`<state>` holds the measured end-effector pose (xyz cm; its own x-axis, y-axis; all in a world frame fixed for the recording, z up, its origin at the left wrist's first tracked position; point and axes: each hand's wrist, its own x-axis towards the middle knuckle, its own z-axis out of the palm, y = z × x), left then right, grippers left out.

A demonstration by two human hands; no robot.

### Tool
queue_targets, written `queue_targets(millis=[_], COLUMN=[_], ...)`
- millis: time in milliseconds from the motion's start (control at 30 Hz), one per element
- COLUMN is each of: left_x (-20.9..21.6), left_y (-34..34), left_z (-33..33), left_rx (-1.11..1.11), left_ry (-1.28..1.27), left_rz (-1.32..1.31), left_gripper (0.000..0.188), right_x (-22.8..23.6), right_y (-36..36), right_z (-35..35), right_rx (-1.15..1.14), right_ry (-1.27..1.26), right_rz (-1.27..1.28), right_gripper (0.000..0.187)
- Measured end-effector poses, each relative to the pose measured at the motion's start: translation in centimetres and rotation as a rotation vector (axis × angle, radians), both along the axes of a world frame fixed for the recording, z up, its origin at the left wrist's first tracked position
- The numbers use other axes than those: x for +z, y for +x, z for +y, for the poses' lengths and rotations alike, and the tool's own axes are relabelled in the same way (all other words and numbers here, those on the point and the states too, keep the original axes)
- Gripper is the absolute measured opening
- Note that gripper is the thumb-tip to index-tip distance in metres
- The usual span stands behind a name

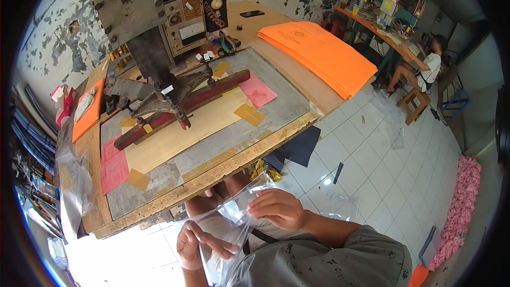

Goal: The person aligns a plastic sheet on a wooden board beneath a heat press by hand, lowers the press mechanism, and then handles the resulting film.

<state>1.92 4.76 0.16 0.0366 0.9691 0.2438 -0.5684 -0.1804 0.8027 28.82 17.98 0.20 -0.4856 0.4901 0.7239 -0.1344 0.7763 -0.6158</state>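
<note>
Above my lap I hold a sheet of clear plastic (pixel 234 212); whether it is a bag or a single sheet I cannot tell. My left hand (pixel 204 245) grips its lower left side, with the index finger stretched across the film. At the upper right edge, my right hand (pixel 277 210) pinches the plastic between thumb and fingers. Just beyond stands a press with a long red bar (pixel 183 109), resting over a cream sheet (pixel 180 141) on a grey metal plate (pixel 212 172). Pink pieces (pixel 115 165) and brown tape patches (pixel 249 115) lie around that sheet.
An orange stack of printed sheets (pixel 319 56) lies on the table's right. Clear plastic (pixel 74 180) hangs over the left edge. Dark scraps (pixel 300 147) lie below the table's front edge. At the far right, another person (pixel 425 69) sits at a workbench (pixel 380 32).
</note>
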Motion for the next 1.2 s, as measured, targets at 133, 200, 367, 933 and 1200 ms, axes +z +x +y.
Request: queue_targets(millis=[133, 200, 367, 933, 1200], left_x=[3.0, 3.6, 4.3, 7.8, 5.8], left_y=[0.5, 0.6, 2.8, -1.3, -2.1], left_z=[0.7, 0.8, 3.1, 1.6, 0.2], left_rx=[0.158, 0.250, 0.409, 0.127, 0.201], left_ry=[0.109, 0.112, -0.184, -0.446, -0.403], left_rz=[0.513, 0.748, 0.636, 0.438, 0.553], left_gripper=[0.042, 0.043, 0.043, 0.015, 0.032], right_x=[0.8, 1.3, 1.5, 1.7, 2.0], right_y=[1.6, 2.3, 3.3, 1.8, 0.3], right_z=[1.5, 2.2, 3.3, 0.6, 0.4], right_rx=[0.250, 0.220, 0.079, -0.109, -0.060], right_ry=[-0.327, -0.337, -0.232, 0.301, 0.322], right_rz=[-0.010, -0.044, -0.106, -0.228, -0.257], right_gripper=[0.010, 0.010, 0.010, 0.025, 0.024])
